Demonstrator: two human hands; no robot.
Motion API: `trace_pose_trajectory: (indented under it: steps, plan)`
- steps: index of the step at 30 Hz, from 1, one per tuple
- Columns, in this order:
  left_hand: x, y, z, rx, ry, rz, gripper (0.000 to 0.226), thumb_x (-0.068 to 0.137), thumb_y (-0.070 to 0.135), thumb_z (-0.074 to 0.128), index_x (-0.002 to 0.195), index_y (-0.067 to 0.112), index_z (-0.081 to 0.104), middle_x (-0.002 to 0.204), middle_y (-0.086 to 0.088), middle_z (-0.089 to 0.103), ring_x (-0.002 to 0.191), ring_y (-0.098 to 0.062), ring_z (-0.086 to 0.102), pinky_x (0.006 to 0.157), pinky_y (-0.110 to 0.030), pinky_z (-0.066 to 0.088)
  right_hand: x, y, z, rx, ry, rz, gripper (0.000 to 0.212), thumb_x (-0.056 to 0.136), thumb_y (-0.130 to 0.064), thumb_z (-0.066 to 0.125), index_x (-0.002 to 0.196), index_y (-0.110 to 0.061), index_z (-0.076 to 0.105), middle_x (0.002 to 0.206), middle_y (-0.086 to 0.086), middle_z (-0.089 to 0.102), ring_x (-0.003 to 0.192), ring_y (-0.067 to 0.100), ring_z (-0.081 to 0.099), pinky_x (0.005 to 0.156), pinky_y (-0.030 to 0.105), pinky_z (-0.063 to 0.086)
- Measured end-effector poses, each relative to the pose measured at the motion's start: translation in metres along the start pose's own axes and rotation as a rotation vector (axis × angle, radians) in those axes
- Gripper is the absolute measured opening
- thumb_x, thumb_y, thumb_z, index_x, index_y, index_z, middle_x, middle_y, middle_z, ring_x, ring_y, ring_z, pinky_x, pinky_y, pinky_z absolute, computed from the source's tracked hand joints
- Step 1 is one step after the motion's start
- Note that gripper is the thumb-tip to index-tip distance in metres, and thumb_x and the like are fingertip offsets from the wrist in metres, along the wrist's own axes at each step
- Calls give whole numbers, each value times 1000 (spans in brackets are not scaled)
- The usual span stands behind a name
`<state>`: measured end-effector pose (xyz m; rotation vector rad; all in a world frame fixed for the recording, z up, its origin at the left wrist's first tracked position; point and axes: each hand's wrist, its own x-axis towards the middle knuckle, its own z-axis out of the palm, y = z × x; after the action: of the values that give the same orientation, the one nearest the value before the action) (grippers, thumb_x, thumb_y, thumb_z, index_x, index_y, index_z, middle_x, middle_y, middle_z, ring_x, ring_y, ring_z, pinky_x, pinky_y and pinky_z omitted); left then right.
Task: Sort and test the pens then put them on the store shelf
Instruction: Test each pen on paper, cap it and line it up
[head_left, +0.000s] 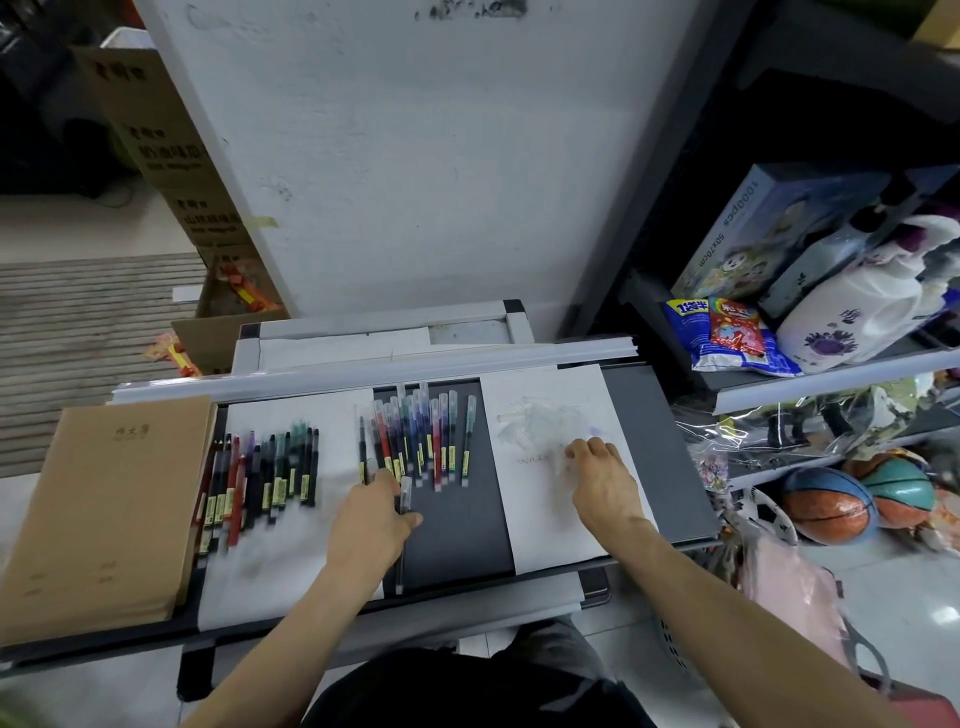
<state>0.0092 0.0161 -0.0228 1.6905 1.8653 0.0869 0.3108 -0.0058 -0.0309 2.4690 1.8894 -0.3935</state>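
A scuffed white wall panel (441, 156) fills the upper middle of the frame, its top cut off. Below it the dark grey counter (457, 535) spans the centre, and its left end is smeared by motion blur. At the right edge a store shelf (810, 387), partly cut off, holds a puzzle box (763, 234), a white bottle (841, 327) and snack bags (727, 338). 2 basketballs (831, 506) sit low beneath it.

A stack of brown notebooks (98, 514) lies on the counter's left end. 2 white papers lie flat: the left sheet (291, 566), and the right sheet (540, 519), which has faint scribbles. Dark-capped pens (260, 478) lie in a row on the left sheet. Clear-capped coloured pens (421, 436) lie in a row at centre. Both rows carry yellow labels.

The left hand (371, 519) pinches a single clear-capped pen (401, 561) just below the centre row. The right hand (605, 483) rests fingertips-down on the right sheet, and blur hides whether it holds anything.
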Motion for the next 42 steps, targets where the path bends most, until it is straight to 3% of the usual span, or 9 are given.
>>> trace_pose_trajectory:
  steps: [7,12,17,21,25,30,33,36,42]
  plan:
    - [-14,-4,7,59,-63,-1,36,85,35,85,87,12,57,79,-3,63,69,-19,63,65,-35,54,-4,4,0,124,75,15,45,88,13,50,125,-9,63,121,6,64,113,27,56,82,34,52]
    - [-11,-8,6,51,-62,-33,51,86,34,85,68,15,41,64,-3,52,53,-16,48,51,-30,38,-22,-21,-3,224,99,-84,38,92,6,52,122,-12,66,119,1,64,111,24,59,82,31,50]
    - [0,-8,6,35,-38,-50,55,84,33,86,62,15,40,55,-2,47,47,-18,48,49,-32,43,-35,-49,1,390,78,-167,29,94,-3,58,117,-17,68,114,-2,66,103,18,63,87,33,54]
    - [-2,-11,5,-59,-16,-55,42,85,32,86,74,14,50,63,-5,63,54,-23,66,57,-43,60,-45,-78,-3,707,7,-129,19,101,-23,65,117,-27,71,98,-12,70,88,8,65,83,21,54]
    - [-4,-20,-13,-62,129,-42,28,94,45,73,95,20,61,74,1,68,62,-16,65,56,-30,51,-53,-94,-8,837,-72,-104,23,99,-21,68,119,-30,73,100,-9,73,93,8,67,85,16,53]
    - [24,-59,-42,7,315,-35,20,96,28,68,108,13,64,93,-5,69,79,-26,66,64,-35,51,-57,-106,-20,1033,-172,17,28,92,-13,72,109,-35,75,91,-8,72,87,5,66,79,13,52]
    - [42,-68,-53,116,310,-22,20,96,28,69,94,10,60,87,-6,64,79,-28,62,64,-36,45,-58,-112,-22,1257,-247,132,29,90,-6,74,109,-27,77,89,1,71,87,18,69,86,28,58]
    - [53,-70,-53,225,242,-37,30,96,29,69,78,13,51,75,-5,58,68,-25,56,57,-35,46,-60,-117,-25,1486,-315,228,27,91,3,71,114,-10,74,89,13,70,79,20,66,75,26,54]
    - [58,-60,-56,266,191,-57,20,87,10,61,70,10,49,69,-5,49,64,-28,54,51,-31,41,-62,-121,-41,1780,-412,300,19,95,0,69,113,4,71,88,18,70,80,22,64,77,28,54]
